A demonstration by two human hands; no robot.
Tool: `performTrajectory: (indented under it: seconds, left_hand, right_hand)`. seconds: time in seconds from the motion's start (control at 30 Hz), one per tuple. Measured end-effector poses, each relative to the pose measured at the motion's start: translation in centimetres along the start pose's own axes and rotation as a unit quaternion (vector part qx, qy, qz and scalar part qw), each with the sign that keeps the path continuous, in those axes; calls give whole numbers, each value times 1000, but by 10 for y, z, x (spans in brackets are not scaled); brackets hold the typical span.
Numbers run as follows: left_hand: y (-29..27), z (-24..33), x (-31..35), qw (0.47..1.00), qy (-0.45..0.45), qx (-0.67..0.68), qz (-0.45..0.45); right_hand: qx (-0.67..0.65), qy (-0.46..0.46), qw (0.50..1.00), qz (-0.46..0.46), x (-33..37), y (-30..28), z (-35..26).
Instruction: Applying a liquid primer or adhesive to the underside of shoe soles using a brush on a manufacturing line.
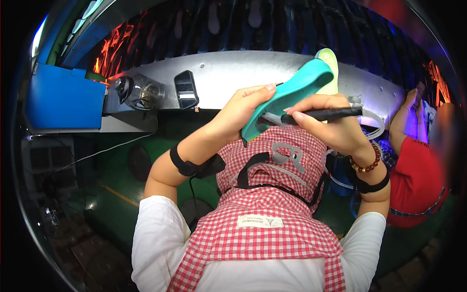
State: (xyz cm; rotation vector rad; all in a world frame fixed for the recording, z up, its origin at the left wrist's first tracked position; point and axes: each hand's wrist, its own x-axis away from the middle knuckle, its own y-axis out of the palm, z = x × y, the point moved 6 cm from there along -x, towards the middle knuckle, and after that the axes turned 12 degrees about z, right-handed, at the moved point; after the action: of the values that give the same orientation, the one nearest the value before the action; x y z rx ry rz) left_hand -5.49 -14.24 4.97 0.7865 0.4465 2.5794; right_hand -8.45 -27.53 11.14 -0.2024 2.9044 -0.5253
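My left hand [243,107] grips a teal shoe sole [296,85] with raised, curved sides, tilted up over my lap. The thumb presses on its rim, and the other fingers are partly hidden behind it. Between the fingers of my right hand [333,121] is a brush [335,114] with a thick black handle. Its pale bristles reach into the hollow of the teal sole, close to its lower end. Just behind the teal sole, a yellow-green shoe sole [331,73] lies on the metal ledge [224,73].
A phone [185,89] and a clear jar with a dark lid [146,91] rest on the ledge at left, beside a blue box [65,97]. White tubing [374,121] curves at right. A co-worker in red [418,180] sits close on the right, hands raised. Dark hanging strips line the back.
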Motion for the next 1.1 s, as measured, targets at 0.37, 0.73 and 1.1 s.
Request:
performTrajectory:
  seconds: [0.37, 0.73, 1.1]
  left_hand:
    - [-11, 4, -10, 991, 92, -73, 63]
    - [-11, -24, -12, 973, -6, 228, 15]
    - [-12, -35, -28, 964, -19, 267, 4]
  right_hand:
    - [24, 30, 995, 91, -17, 4, 9]
    - [3, -54, 969, 241, -23, -19, 49]
    - [192, -242, 927, 211, -10, 29, 25]
